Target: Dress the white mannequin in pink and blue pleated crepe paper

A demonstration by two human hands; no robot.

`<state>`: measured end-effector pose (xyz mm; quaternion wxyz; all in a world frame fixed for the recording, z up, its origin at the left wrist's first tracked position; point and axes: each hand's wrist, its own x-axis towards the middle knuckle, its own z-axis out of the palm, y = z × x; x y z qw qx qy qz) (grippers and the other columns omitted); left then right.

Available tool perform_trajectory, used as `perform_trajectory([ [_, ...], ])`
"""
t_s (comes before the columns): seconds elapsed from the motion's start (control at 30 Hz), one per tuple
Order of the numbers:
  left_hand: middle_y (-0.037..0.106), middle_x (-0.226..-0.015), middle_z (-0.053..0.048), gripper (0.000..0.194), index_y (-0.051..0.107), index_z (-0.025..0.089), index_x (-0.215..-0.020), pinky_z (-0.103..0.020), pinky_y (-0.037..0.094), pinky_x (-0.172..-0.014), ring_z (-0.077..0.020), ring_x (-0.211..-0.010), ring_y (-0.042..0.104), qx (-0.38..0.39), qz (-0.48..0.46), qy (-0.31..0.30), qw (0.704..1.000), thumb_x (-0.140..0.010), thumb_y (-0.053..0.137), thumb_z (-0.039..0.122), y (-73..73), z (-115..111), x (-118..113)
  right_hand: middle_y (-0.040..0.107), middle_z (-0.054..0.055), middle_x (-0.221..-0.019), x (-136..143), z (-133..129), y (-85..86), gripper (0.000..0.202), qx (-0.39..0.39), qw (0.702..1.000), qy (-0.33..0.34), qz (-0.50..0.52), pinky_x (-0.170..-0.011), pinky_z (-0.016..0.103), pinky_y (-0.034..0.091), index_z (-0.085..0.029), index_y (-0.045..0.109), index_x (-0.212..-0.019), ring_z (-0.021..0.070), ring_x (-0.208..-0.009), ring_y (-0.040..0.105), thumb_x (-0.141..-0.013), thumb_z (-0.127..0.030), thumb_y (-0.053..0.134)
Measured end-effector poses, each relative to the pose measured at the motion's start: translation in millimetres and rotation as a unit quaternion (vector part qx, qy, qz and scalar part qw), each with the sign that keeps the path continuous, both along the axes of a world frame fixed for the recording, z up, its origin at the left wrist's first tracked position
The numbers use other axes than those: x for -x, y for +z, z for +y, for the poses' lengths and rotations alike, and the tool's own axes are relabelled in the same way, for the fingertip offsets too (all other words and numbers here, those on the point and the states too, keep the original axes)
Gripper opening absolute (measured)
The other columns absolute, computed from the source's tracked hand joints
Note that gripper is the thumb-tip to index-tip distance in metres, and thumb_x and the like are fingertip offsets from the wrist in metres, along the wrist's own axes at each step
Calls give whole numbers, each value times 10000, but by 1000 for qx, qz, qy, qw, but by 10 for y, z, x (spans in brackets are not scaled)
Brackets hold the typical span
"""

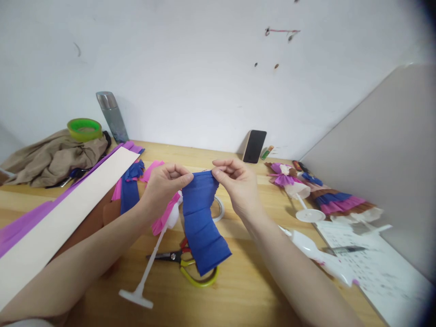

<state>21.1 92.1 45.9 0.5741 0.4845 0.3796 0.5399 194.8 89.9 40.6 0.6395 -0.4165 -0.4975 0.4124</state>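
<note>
A strip of blue crepe paper [204, 222] hangs down from between both hands, creased across in several places. My left hand [166, 184] pinches its upper left corner, and my right hand [236, 184] pinches the upper right corner. Beneath the strip lie scissors [199, 284] with yellow and red handles, partly covered by it. Left of the strip, a white plastic stand [148, 272] leans with pink paper [166, 215] at its top. A roll of white tape [220, 210] shows partly behind the strip.
Long white [75, 206] and purple paper lies at left, near brown cloth, green tape [84, 129] and a bottle [114, 118]. At the back stands a phone [255, 146]. On the right are a glue gun [316, 252], a written sheet [381, 272] and paper-dressed stands [344, 202].
</note>
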Motion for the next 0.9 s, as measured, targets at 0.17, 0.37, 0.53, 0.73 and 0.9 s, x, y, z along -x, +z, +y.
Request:
perform_trajectory([
  [0.17,709,-603,21,289,673,147,-790,-210,470,-554,-104,-545,624,29,19,-2,999,-572,854,207,20,20,8,710,5,-705,-18,-10,-8,192,-6,1000,-10,-26,-647,302,511,-200,710,-816,148,-647,645,-657,-287,773],
  [0.37,754,-686,-25,261,743,128,-780,-265,526,-655,-139,-622,671,48,45,-61,996,-557,857,202,10,44,27,691,-10,-670,-32,2,1,205,-17,1000,-3,-26,-633,290,499,-205,711,-824,136,-624,622,-645,-280,778],
  [0.53,708,-589,-15,242,681,130,-671,-248,504,-584,-127,-542,639,55,65,-104,991,-578,863,258,-24,76,41,668,-19,-667,-51,3,28,300,-3,1000,23,-20,-622,291,489,-208,714,-892,134,-615,597,-634,-328,808],
  [0.73,691,-596,-9,234,661,134,-673,-237,494,-581,-119,-551,626,45,75,-101,991,-621,835,282,-27,80,54,662,17,-699,-158,40,31,404,53,993,102,-12,-625,306,461,-191,739,-834,164,-658,601,-709,-575,721],
  [0.9,688,-612,-2,256,665,132,-693,-231,487,-584,-113,-562,617,40,68,-109,991,-641,837,314,-1,66,61,605,-16,-567,-134,25,65,329,26,994,85,-59,-558,269,441,-184,629,-589,121,-548,530,-623,-456,809],
])
